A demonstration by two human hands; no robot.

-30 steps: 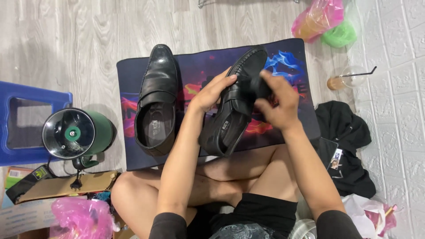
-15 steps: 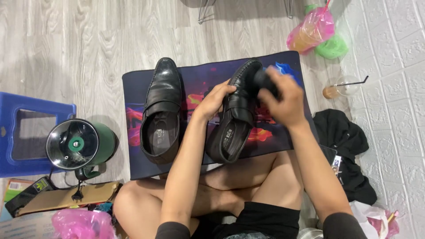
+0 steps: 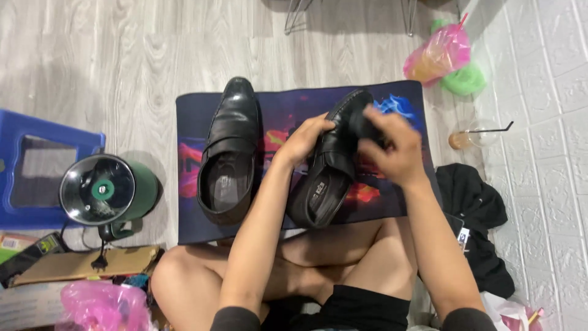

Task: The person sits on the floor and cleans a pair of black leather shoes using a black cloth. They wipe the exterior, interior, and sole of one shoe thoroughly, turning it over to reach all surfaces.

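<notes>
Two black leather shoes are over a dark mat (image 3: 190,116) with a colourful print on the floor. One shoe (image 3: 229,153) lies on the mat at the left, opening up. My left hand (image 3: 303,140) grips the side of the other shoe (image 3: 327,171), held tilted above the mat. My right hand (image 3: 395,147) presses a small dark pad or cloth (image 3: 361,125) against that shoe's toe area; the hand is blurred. My bare crossed legs (image 3: 331,263) are below the shoe.
A green lamp-like device with a shiny round face (image 3: 101,190) stands left of the mat, beside a blue plastic stool (image 3: 37,171). Pink bags (image 3: 438,52), a green object (image 3: 465,79), a drink cup with straw (image 3: 471,136) and black clothing (image 3: 471,208) lie by the white wall at right.
My right hand has kept shifting over the toe of the held shoe with the dark pad. The view has tilted, so everything sits slightly lower and more to the right.
</notes>
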